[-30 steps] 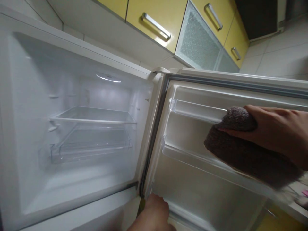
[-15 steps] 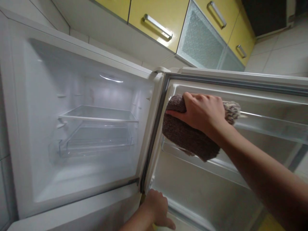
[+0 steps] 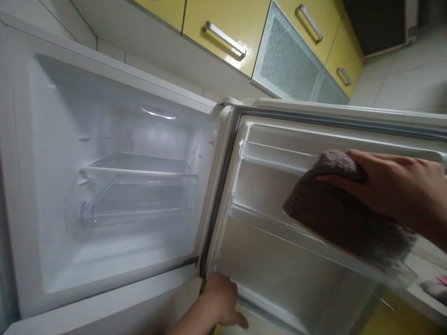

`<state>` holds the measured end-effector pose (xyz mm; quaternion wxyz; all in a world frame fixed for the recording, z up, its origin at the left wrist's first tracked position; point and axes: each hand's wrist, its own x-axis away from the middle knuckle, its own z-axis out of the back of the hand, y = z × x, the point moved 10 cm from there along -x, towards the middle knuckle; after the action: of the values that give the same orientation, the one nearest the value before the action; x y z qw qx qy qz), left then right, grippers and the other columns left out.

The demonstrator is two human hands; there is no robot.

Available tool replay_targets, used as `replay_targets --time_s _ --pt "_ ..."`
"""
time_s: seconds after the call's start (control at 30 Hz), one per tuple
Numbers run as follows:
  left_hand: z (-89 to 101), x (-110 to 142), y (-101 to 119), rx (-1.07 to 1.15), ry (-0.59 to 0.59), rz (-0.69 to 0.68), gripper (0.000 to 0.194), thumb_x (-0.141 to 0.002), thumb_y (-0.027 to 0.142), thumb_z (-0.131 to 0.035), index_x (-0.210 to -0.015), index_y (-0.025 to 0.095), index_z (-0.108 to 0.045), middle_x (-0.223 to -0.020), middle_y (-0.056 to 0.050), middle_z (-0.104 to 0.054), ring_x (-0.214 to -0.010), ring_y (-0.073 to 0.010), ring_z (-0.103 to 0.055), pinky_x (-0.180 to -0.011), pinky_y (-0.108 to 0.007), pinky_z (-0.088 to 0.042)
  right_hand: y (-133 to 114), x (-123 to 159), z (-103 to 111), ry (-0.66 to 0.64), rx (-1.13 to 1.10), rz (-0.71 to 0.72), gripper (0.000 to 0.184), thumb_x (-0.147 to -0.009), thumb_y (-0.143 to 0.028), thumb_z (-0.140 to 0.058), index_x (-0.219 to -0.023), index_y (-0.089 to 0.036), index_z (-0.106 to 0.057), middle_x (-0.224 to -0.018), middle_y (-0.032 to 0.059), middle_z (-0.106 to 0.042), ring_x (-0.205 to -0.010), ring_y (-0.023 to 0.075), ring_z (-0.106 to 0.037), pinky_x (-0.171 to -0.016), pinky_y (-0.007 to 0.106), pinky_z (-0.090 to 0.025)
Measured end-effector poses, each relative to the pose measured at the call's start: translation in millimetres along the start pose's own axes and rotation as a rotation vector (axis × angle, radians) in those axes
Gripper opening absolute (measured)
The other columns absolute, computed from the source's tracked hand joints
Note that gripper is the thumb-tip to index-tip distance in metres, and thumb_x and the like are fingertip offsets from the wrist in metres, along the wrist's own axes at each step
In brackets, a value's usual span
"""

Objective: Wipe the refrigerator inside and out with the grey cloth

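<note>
My right hand [image 3: 401, 181] is closed on a brown fluffy cloth [image 3: 335, 214], holding it in front of the door shelves of an open refrigerator door [image 3: 265, 251]. The cloth is bunched under my fingers and its lower right end is blurred. Near the hinge side, at the door's bottom edge, my left hand [image 3: 221, 298] has its fingers curled, with the thumb pointing right. The fingertips on that hand are hidden. Clear upper [image 3: 275, 156] and lower [image 3: 265, 221] door shelves run across the door's inner side.
To the left is the white compartment [image 3: 63, 186] with a glass shelf [image 3: 139, 163] and a clear drawer [image 3: 136, 214] under it. Yellow cabinets [image 3: 216, 18] with metal handles hang above. At the lower right, a pink item [image 3: 442, 279] lies on a white surface.
My right hand has moved the cloth to the right along the door, uncovering the hinge-side ends of the door shelves. My left hand has stayed at the door's bottom edge.
</note>
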<state>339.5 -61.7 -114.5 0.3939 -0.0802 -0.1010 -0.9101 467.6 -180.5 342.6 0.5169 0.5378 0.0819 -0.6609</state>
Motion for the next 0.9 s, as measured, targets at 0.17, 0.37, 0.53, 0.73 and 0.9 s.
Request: replay_targets --time_s 0.17,0.37,0.53,0.73,0.9 --pt "2.4 2.6 4.2 -0.006 -0.024 -0.033 0.088 -0.078 0.087 -0.062 -0.122 0.014 -0.081 -0.119 -0.027 -0.078 -0.116 -0.0436 -0.074 -0.101 -0.055 -0.056 7.6 3.7 1.3 0.024 -0.042 -0.146 0.099 -0.090 -0.091 -0.001 -0.101 -0.029 -0.077 -0.089 0.0165 -0.073 -0.089 0.0460 -0.071 -0.069 0.050 -0.046" --pt "3.5 -0.7 5.2 -0.006 -0.030 -0.057 0.091 -0.077 0.088 -0.063 -0.124 0.012 -0.079 -0.122 -0.027 -0.077 -0.117 -0.0440 -0.073 -0.101 -0.054 -0.056 -80.9 -34.3 23.6 0.052 -0.185 -0.111 0.094 -0.102 -0.078 -0.005 -0.100 -0.019 -0.078 -0.085 0.0187 -0.071 -0.086 0.0401 -0.072 -0.068 0.043 -0.046" --pt "0.9 -3.1 4.0 -0.039 0.014 -0.079 0.094 -0.080 0.091 -0.057 -0.124 0.011 -0.079 -0.121 -0.026 -0.077 -0.116 -0.0432 -0.074 -0.101 -0.054 -0.057 -160.4 -75.0 40.5 0.144 -0.322 0.026 0.081 -0.107 -0.071 -0.021 -0.096 -0.013 -0.077 -0.083 0.0180 -0.073 -0.075 0.0270 -0.066 -0.068 0.034 -0.040" --pt "-3.1 -4.3 2.6 -0.052 0.011 -0.048 0.098 -0.077 0.094 -0.057 -0.120 0.010 -0.081 -0.118 -0.028 -0.078 -0.114 -0.0447 -0.075 -0.099 -0.055 -0.058 -158.7 -55.2 43.1 0.365 -0.503 0.196 0.056 -0.108 -0.061 -0.043 -0.097 -0.017 -0.076 -0.093 0.0109 -0.077 -0.085 0.0220 -0.068 -0.075 0.032 -0.043" --pt "2.6 -3.8 6.0 -0.019 0.033 -0.039 0.092 -0.077 0.089 -0.065 -0.122 0.011 -0.081 -0.119 -0.026 -0.078 -0.114 -0.0448 -0.075 -0.100 -0.054 -0.058 -105.6 -7.7 53.1 0.541 -0.765 0.375 0.045 -0.109 -0.051 -0.047 -0.097 -0.018 -0.076 -0.094 0.0081 -0.077 -0.090 0.0200 -0.071 -0.081 0.031 -0.051"
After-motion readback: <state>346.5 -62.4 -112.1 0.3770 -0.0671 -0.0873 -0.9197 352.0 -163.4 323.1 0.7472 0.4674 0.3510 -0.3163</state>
